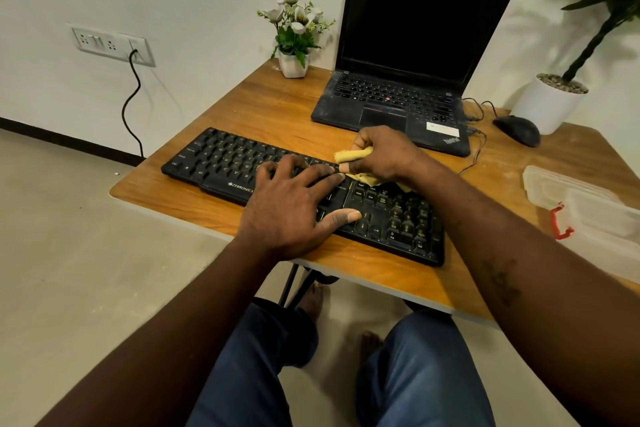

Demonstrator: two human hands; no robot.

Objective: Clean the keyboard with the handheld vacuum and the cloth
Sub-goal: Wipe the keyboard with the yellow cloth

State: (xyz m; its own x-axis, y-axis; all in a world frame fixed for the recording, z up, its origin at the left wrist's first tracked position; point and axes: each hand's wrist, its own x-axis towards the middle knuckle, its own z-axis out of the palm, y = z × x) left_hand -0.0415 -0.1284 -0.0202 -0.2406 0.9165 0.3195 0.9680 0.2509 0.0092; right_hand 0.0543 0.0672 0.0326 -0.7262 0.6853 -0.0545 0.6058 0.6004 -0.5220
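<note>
Head view: flat black plastic keyboard (214, 163) lying on the wooden desk (277, 107), pinned under the left hand (294, 208) with straight fingers (289, 163), crumpled yellow cloth (349, 156) clenched in the right hand (384, 156) at its far edge, liable to snag and lift a keycap if dragged hard.

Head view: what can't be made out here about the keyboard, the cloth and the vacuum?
- Handheld vacuum: nowhere in the head view.
- Cloth: mostly hidden inside the right hand that grips it; only a few folds show.
- Keyboard: middle keys covered by the left hand; dirt on the keys is too small to judge.
- Plastic container: cut off by the right edge.
</note>
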